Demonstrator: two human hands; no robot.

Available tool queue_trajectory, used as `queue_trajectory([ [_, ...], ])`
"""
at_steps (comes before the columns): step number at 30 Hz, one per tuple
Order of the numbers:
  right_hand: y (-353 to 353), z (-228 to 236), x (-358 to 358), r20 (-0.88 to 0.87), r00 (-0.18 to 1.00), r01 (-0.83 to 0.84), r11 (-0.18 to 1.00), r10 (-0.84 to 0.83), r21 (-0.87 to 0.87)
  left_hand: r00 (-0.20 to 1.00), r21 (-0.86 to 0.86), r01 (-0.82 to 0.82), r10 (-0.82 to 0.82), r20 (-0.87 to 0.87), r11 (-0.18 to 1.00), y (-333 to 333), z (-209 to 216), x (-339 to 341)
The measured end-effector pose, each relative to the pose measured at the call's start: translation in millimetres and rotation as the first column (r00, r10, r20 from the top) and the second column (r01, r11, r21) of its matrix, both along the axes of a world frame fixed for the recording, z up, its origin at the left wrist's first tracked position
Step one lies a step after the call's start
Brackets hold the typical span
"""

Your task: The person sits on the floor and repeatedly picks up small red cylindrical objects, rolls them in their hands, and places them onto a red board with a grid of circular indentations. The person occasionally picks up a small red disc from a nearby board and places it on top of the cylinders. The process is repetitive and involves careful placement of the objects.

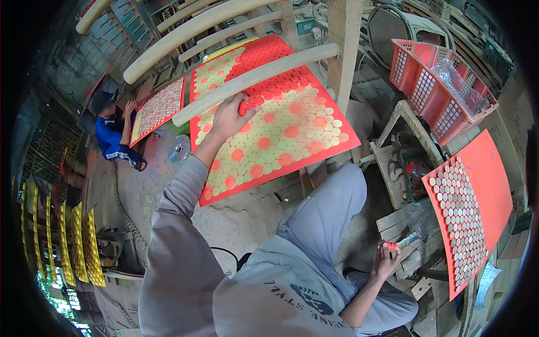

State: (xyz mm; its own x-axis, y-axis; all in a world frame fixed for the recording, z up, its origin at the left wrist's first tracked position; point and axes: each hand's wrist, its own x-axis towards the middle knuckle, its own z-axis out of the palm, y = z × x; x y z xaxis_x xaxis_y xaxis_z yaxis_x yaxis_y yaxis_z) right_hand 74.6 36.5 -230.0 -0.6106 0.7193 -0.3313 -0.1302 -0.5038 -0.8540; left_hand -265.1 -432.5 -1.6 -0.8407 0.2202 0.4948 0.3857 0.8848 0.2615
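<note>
My left hand point(229, 117) reaches over a red board point(351, 137) covered with round discs. Its thumb and fingers are curled around a few red discs point(251, 103), just above the board. Pale yellow discs point(236, 168) with scattered orange-red ones fill the near part, while solid red discs point(264, 59) fill the far part. Low at the right, beside my knee, my right hand point(385, 263) is closed on a small red piece point(390, 246); whether it is a disc is unclear.
Curved wooden rails point(258, 78) cross above the board. At right are a second red board point(488, 168) with pale discs, red plastic crates point(421, 92) and a wooden stool point(387, 168). A person in blue point(112, 126) works at another disc-covered board point(160, 109). Yellow strips point(78, 244) stand at left.
</note>
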Motion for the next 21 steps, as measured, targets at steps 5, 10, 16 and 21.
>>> queue_trajectory([
  [5,1.6,3.2,2.3,0.035,0.999,0.008,1.0,-0.008,-0.005,1.0,0.051,0.019,-0.02,0.023,0.999,1.1,6.4,12.7],
  [10,1.8,0.2,2.1,0.023,0.999,0.024,0.999,-0.024,-0.02,0.996,0.113,0.085,-0.084,-0.017,0.99,11.3,14.8,46.9],
  [16,0.1,-0.4,1.6,0.037,0.999,-0.026,1.0,0.026,0.003,0.959,0.094,0.246,-0.257,0.121,0.965,61.6,19.7,93.6],
  [21,1.0,-1.9,4.3,0.046,0.999,-0.004,1.0,0.005,-0.025,0.953,0.044,0.247,-0.251,0.17,0.968,55.3,17.8,104.7],
])
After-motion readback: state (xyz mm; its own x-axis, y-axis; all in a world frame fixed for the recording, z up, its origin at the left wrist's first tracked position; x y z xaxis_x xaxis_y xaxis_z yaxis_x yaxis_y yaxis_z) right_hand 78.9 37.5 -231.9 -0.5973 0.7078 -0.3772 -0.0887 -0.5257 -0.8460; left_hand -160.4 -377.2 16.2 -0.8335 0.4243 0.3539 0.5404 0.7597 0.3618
